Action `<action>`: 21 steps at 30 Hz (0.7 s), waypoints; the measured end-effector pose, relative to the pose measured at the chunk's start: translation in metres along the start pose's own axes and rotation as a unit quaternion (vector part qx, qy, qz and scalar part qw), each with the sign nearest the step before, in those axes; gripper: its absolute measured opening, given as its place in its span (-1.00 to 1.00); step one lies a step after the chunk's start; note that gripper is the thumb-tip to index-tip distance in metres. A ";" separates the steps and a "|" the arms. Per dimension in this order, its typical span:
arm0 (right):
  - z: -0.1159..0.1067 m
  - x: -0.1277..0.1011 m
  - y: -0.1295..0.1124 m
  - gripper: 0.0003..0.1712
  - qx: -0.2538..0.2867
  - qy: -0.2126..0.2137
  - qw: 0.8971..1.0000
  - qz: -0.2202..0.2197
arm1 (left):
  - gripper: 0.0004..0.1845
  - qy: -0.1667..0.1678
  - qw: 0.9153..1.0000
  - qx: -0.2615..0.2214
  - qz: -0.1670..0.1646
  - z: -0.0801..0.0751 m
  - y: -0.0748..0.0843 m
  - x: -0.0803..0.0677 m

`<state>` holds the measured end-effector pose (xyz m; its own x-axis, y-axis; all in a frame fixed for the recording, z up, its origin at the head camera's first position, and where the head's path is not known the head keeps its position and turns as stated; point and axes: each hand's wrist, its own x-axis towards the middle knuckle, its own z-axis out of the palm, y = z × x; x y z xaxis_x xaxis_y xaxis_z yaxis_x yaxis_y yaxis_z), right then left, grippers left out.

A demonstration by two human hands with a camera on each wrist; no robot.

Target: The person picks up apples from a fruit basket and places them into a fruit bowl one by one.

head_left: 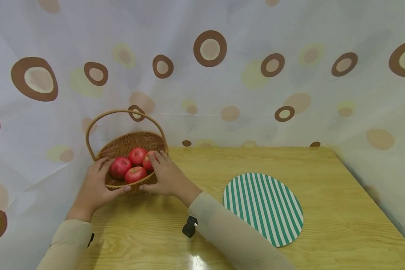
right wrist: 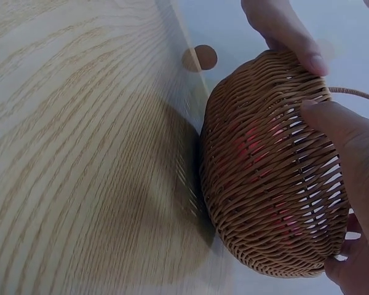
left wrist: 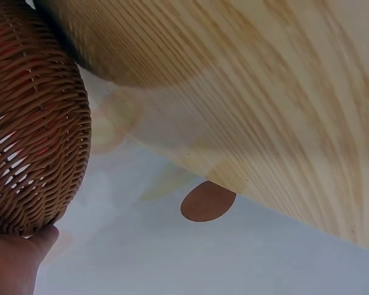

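Observation:
A brown wicker basket (head_left: 121, 144) with a tall arched handle stands at the far left corner of the wooden table (head_left: 330, 225). Several red apples (head_left: 134, 165) lie inside it. My left hand (head_left: 98, 182) grips the basket's left rim, thumb along its front. My right hand (head_left: 165, 174) holds the right rim, fingers reaching over onto one apple. In the left wrist view the basket's woven wall (left wrist: 31, 123) fills the left side with my thumb (left wrist: 24, 258) beneath it. The right wrist view shows the basket's wall (right wrist: 270, 166) with my fingers (right wrist: 350, 147) on it.
A round mat (head_left: 263, 206) with green and white stripes lies flat on the table to the right of my right arm. A white cloth (head_left: 290, 93) with brown rings hangs behind and drapes past the table's left edge.

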<state>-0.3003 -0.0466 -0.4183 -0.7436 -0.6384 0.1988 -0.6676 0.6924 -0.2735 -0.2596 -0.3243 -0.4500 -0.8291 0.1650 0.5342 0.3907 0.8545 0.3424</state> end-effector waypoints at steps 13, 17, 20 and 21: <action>0.005 0.007 -0.002 0.36 -0.045 -0.001 0.999 -0.001 | 0.14 0.001 1.000 -0.003 0.016 -0.001 0.002 0.005; 0.007 0.007 -0.003 0.39 -0.035 -0.006 0.999 0.009 | 0.16 -0.006 1.000 -0.005 0.012 0.000 0.004 0.005; 0.007 0.007 -0.004 0.39 -0.026 -0.005 1.000 0.011 | 0.15 -0.008 1.000 -0.007 0.006 0.001 0.005 0.005; 0.007 0.006 -0.003 0.38 -0.023 -0.003 1.000 0.012 | 0.15 -0.009 1.000 -0.007 0.004 0.001 0.005 0.004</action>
<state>-0.3025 -0.0554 -0.4228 -0.7588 -0.6238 0.1874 -0.6512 0.7217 -0.2347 -0.2616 -0.3185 -0.4465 -0.8329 0.1800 0.5234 0.4024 0.8463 0.3492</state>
